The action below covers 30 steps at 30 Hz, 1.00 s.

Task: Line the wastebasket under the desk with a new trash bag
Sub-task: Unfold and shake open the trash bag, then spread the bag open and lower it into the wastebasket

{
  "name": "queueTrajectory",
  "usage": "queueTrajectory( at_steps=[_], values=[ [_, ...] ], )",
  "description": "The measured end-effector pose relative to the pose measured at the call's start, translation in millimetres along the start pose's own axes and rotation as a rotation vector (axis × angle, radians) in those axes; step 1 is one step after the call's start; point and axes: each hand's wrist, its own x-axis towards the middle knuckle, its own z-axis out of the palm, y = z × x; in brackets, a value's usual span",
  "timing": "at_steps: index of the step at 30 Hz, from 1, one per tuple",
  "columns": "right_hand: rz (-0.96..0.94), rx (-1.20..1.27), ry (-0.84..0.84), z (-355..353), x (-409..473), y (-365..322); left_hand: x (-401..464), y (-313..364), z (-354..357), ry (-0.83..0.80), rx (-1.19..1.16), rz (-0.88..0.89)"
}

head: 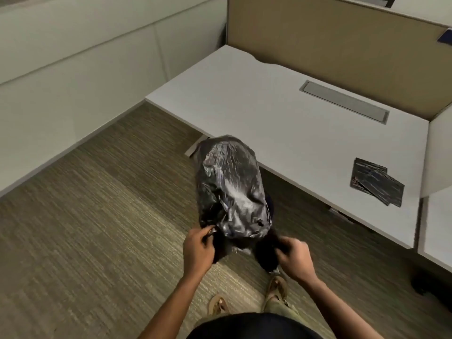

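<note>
A black glossy trash bag (231, 189), puffed up with air, hangs in front of me above the carpet, its closed end pointing away toward the desk edge. My left hand (198, 248) pinches the bag's open rim on the left. My right hand (292, 255) grips the rim on the right, and the mouth is spread between them. The wastebasket is not visible; the bag and my hands hide the floor beneath.
A white desk (281, 113) fills the right side, with a grey cable slot (343, 101) and a stack of folded black trash bags (376, 182). A tan partition (330, 37) backs it. My sandalled feet (276, 287) stand on striped carpet (97, 216). A white wall runs along the left.
</note>
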Motion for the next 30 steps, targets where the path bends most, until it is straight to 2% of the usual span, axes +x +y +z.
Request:
queueTrajectory(
  at_steps=[3, 7, 11, 14, 16, 19, 22, 27, 30],
  values=[
    [0.241, 0.224, 0.032, 2, 7, 26, 15, -13, -5, 0.075, -0.146, -0.245],
    [0.438, 0.588, 0.132, -4, 28, 31, 44, -12, -8, 0.06, -0.433, -0.461],
    [0.457, 0.655, 0.222, -12, 52, 34, 77, 1, 9, 0.081, -0.634, -0.612],
    [0.516, 0.664, 0.267, -16, 72, 35, 107, 16, 21, -0.012, -0.912, -0.807],
    [0.523, 0.691, 0.27, -19, 86, 36, 127, 24, 26, -0.03, -0.988, -0.905],
    [0.416, 0.69, 0.201, -26, 108, 36, 149, 34, 37, -0.004, -0.954, -0.959],
    [0.329, 0.712, 0.12, -33, 128, 41, 165, 37, 46, -0.01, -0.865, -0.931],
    [0.377, 0.758, 0.159, -31, 156, 62, 184, 31, 53, -0.19, -0.563, -0.936],
    [0.407, 0.827, 0.201, -34, 162, 65, 188, 34, 73, -0.27, -0.449, -0.826]
  ],
)
